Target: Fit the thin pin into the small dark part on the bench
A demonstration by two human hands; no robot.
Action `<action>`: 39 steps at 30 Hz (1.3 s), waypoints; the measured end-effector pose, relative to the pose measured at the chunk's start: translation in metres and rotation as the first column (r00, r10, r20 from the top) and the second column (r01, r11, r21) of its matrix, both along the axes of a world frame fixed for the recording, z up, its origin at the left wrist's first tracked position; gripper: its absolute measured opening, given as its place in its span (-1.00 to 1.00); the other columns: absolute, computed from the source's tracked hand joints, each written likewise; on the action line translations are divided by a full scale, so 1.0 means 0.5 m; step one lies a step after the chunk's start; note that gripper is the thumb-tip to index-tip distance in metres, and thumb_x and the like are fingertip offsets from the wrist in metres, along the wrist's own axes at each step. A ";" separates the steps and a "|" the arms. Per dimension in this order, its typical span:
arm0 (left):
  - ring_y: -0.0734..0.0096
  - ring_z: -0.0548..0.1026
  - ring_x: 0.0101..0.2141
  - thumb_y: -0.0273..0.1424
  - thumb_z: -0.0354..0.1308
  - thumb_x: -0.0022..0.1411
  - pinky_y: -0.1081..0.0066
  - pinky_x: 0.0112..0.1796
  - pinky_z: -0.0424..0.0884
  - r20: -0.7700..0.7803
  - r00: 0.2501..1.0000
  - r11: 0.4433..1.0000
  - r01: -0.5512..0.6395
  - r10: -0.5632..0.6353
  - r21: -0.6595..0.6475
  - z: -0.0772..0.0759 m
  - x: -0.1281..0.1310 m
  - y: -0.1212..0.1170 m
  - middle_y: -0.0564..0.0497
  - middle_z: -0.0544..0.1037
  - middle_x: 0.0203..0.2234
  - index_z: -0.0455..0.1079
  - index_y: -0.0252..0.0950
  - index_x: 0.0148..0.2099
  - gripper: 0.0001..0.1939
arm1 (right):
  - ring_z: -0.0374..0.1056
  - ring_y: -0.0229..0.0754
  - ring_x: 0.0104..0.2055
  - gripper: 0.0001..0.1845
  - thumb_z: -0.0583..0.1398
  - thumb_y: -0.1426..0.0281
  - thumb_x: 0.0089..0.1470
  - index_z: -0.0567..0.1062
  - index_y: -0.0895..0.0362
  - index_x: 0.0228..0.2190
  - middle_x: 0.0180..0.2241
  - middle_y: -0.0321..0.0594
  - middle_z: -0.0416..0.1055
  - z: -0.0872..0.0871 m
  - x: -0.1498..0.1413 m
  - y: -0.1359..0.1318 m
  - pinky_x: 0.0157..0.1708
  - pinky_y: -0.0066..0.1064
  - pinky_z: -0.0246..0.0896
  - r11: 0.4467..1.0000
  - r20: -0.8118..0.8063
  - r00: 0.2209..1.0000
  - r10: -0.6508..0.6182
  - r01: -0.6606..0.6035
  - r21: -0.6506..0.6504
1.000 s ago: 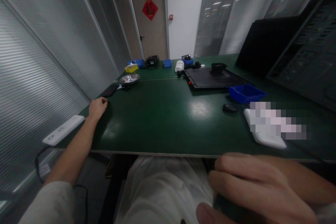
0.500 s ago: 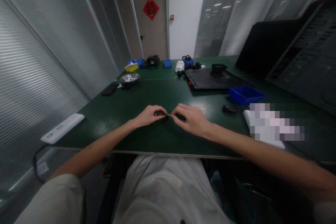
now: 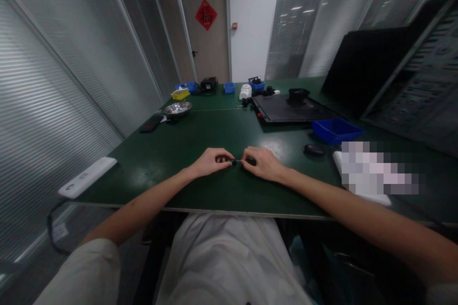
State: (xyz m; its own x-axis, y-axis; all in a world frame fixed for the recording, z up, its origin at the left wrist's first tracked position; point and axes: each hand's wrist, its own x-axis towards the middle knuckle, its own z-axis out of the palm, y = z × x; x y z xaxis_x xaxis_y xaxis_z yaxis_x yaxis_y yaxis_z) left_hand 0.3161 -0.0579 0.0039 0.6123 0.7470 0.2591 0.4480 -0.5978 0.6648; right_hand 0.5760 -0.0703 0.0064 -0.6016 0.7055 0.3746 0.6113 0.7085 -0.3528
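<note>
My left hand (image 3: 211,161) is closed in a pinch above the green table, with a small dark piece (image 3: 233,162) at its fingertips. My right hand (image 3: 264,163) faces it from the right, fingers curled and pinched around one end of a thin metal shaft (image 3: 239,161). The shaft bridges the short gap between both sets of fingertips. A dark shape shows inside the curl of the right fingers; whether it is a handle is too small to tell. Both pieces are largely hidden by my fingers.
A black computer mouse (image 3: 314,150) and a blue tray (image 3: 336,131) lie to the right, near a flat black panel (image 3: 286,110). Left stand a metal bowl (image 3: 178,108), a dark phone (image 3: 151,123) and a white power strip (image 3: 88,177). Small bins line the far end.
Both hands have shifted slightly right and nearer to me. The right fingers have curled in more, and the dark piece at the left fingertips shows more clearly.
</note>
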 end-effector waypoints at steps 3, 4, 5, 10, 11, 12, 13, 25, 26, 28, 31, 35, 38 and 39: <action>0.41 0.40 -0.40 -0.21 0.26 0.30 0.44 -0.35 0.30 0.003 1.000 1.000 -0.009 0.009 -0.002 0.001 0.001 -0.001 -0.06 0.54 -0.36 0.61 -0.32 -0.04 -0.68 | 0.35 -0.22 -0.31 -0.90 0.20 0.33 0.21 0.49 0.10 -0.29 -0.29 -0.24 0.47 0.001 -0.002 -0.002 -0.30 -0.42 0.08 1.000 0.023 1.000 0.002 -0.002 -0.003; 0.40 0.41 -0.39 -0.21 0.26 0.30 0.44 -0.35 0.31 0.005 1.000 1.000 -0.008 0.008 -0.003 0.002 0.001 -0.001 -0.07 0.54 -0.36 0.61 -0.32 -0.04 -0.68 | 0.35 -0.22 -0.31 -0.90 0.20 0.33 0.21 0.49 0.09 -0.29 -0.29 -0.24 0.47 0.001 -0.002 -0.002 -0.30 -0.42 0.07 1.000 0.030 1.000 0.002 -0.002 -0.004; 0.39 0.42 -0.38 -0.21 0.26 0.30 0.44 -0.34 0.32 0.007 1.000 1.000 -0.006 0.006 -0.002 0.002 0.002 -0.002 -0.08 0.55 -0.35 0.61 -0.32 -0.05 -0.69 | 0.35 -0.22 -0.31 -0.90 0.20 0.33 0.21 0.50 0.09 -0.29 -0.29 -0.24 0.47 0.001 -0.002 -0.003 -0.30 -0.42 0.07 1.000 0.036 0.999 0.002 -0.002 -0.005; 0.35 0.49 -0.32 -0.24 0.28 0.30 0.41 -0.27 0.37 0.035 0.999 1.000 0.002 -0.003 0.017 0.001 0.005 -0.005 -0.10 0.59 -0.28 0.63 -0.29 -0.07 -0.73 | 0.35 -0.21 -0.30 -0.89 0.19 0.33 0.24 0.49 0.09 -0.28 -0.28 -0.24 0.46 0.005 0.001 -0.008 -0.31 -0.42 0.06 1.000 0.052 0.999 0.013 -0.013 0.005; 0.33 0.51 -0.29 -0.25 0.28 0.30 0.40 -0.24 0.38 0.043 0.999 1.000 0.005 -0.006 0.017 0.001 0.005 -0.006 -0.10 0.60 -0.26 0.63 -0.29 -0.07 -0.74 | 0.35 -0.22 -0.30 -0.89 0.18 0.32 0.24 0.49 0.09 -0.27 -0.27 -0.24 0.46 0.005 0.003 -0.010 -0.31 -0.42 0.07 1.000 0.052 0.998 0.021 -0.022 0.007; 0.32 0.53 -0.27 -0.26 0.28 0.30 0.39 -0.21 0.39 0.052 0.999 1.000 0.008 -0.008 0.013 0.001 0.006 -0.007 -0.11 0.61 -0.24 0.64 -0.29 -0.07 -0.74 | 0.35 -0.22 -0.30 -0.88 0.17 0.32 0.25 0.48 0.10 -0.26 -0.27 -0.23 0.46 0.005 0.004 -0.011 -0.30 -0.42 0.08 1.000 0.049 0.998 0.029 -0.030 0.008; 0.30 0.54 -0.24 -0.27 0.28 0.30 0.38 -0.18 0.40 0.062 0.998 1.000 0.009 -0.009 0.006 0.002 0.007 -0.008 -0.11 0.62 -0.22 0.64 -0.28 -0.07 -0.75 | 0.35 -0.22 -0.30 -0.88 0.17 0.32 0.26 0.48 0.10 -0.26 -0.27 -0.23 0.46 0.005 0.005 -0.011 -0.30 -0.42 0.08 0.999 0.045 0.998 0.038 -0.039 0.009; 0.30 0.55 -0.25 -0.30 0.28 0.30 0.37 -0.20 0.42 0.054 0.999 1.000 0.003 -0.004 0.022 0.006 0.016 -0.013 -0.12 0.63 -0.22 0.64 -0.29 -0.09 -0.77 | 0.34 -0.23 -0.32 -0.87 0.15 0.32 0.29 0.45 0.09 -0.23 -0.25 -0.23 0.44 0.003 0.009 -0.020 -0.34 -0.42 0.04 0.996 0.070 0.996 0.059 -0.063 0.056; 0.31 0.54 -0.26 -0.30 0.28 0.30 0.38 -0.21 0.41 0.047 0.999 0.999 0.013 -0.014 0.031 0.007 0.016 -0.014 -0.12 0.62 -0.23 0.64 -0.30 -0.09 -0.77 | 0.33 -0.23 -0.32 -0.87 0.15 0.32 0.29 0.46 0.09 -0.23 -0.24 -0.23 0.44 0.004 0.008 -0.021 -0.35 -0.42 0.03 0.996 0.082 0.995 0.058 -0.063 0.062; 0.31 0.54 -0.25 -0.30 0.28 0.30 0.38 -0.19 0.41 0.047 0.999 0.999 0.023 -0.024 0.033 0.008 0.015 -0.014 -0.12 0.62 -0.22 0.64 -0.31 -0.09 -0.77 | 0.34 -0.23 -0.32 -0.87 0.14 0.32 0.29 0.45 0.09 -0.22 -0.24 -0.23 0.44 0.003 0.006 -0.020 -0.36 -0.42 0.02 0.996 0.091 0.994 0.056 -0.063 0.070; 0.29 0.56 -0.20 -0.30 0.29 0.28 0.38 -0.13 0.42 0.069 0.998 1.000 -0.010 0.011 -0.016 0.002 0.013 -0.009 -0.10 0.63 -0.20 0.64 -0.30 -0.08 -0.77 | 0.35 -0.22 -0.30 -0.87 0.12 0.31 0.31 0.44 0.09 -0.21 -0.24 -0.24 0.43 -0.002 0.004 -0.015 -0.35 -0.42 0.03 0.995 0.079 0.995 0.064 -0.070 0.069; 0.29 0.57 -0.19 -0.28 0.30 0.26 0.39 -0.13 0.44 0.126 0.989 0.990 -0.065 0.081 -0.123 -0.011 0.012 0.000 -0.10 0.64 -0.18 0.62 -0.32 -0.07 -0.73 | 0.34 -0.22 -0.28 -0.85 0.09 0.28 0.35 0.40 0.09 -0.19 -0.23 -0.23 0.42 -0.010 0.004 -0.007 -0.34 -0.42 0.04 0.995 0.043 0.997 0.061 -0.064 0.076; 0.32 0.56 -0.25 -0.28 0.30 0.26 0.41 -0.18 0.43 0.124 0.989 0.992 -0.073 0.086 -0.106 -0.012 0.013 0.001 -0.10 0.63 -0.23 0.62 -0.34 -0.07 -0.73 | 0.34 -0.22 -0.29 -0.86 0.10 0.28 0.34 0.39 0.08 -0.20 -0.24 -0.23 0.42 -0.011 0.006 -0.006 -0.35 -0.42 0.03 0.995 0.040 0.998 0.056 -0.059 0.078; 0.34 0.54 -0.28 -0.27 0.30 0.26 0.42 -0.21 0.42 0.105 0.991 0.994 -0.070 0.078 -0.079 -0.010 0.013 -0.001 -0.09 0.63 -0.27 0.62 -0.34 -0.08 -0.73 | 0.34 -0.22 -0.30 -0.87 0.11 0.29 0.33 0.40 0.08 -0.20 -0.24 -0.24 0.42 -0.010 0.006 -0.006 -0.36 -0.42 0.02 0.995 0.049 0.997 0.055 -0.059 0.078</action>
